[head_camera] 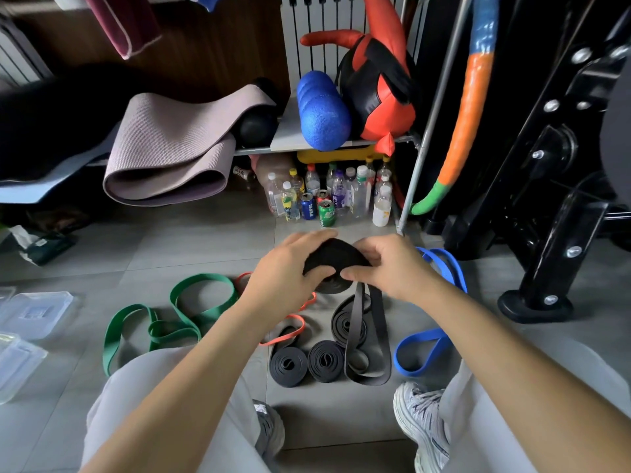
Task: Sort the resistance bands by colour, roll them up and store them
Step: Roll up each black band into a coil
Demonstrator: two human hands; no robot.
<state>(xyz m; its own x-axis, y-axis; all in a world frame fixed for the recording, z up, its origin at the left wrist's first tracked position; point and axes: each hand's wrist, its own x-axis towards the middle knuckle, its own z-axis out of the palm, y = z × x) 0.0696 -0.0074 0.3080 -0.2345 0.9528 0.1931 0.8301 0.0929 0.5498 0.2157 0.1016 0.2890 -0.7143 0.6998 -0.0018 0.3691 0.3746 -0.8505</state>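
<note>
Black band roll [333, 264] is gripped from both sides by left hand [286, 271] and right hand [389, 268], fingers curled round it.

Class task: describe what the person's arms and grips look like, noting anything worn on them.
The left forearm and right forearm are bare, with no sleeves in view. The left grip and right grip wear no gloves; no ring, watch or wristband shows.
</note>
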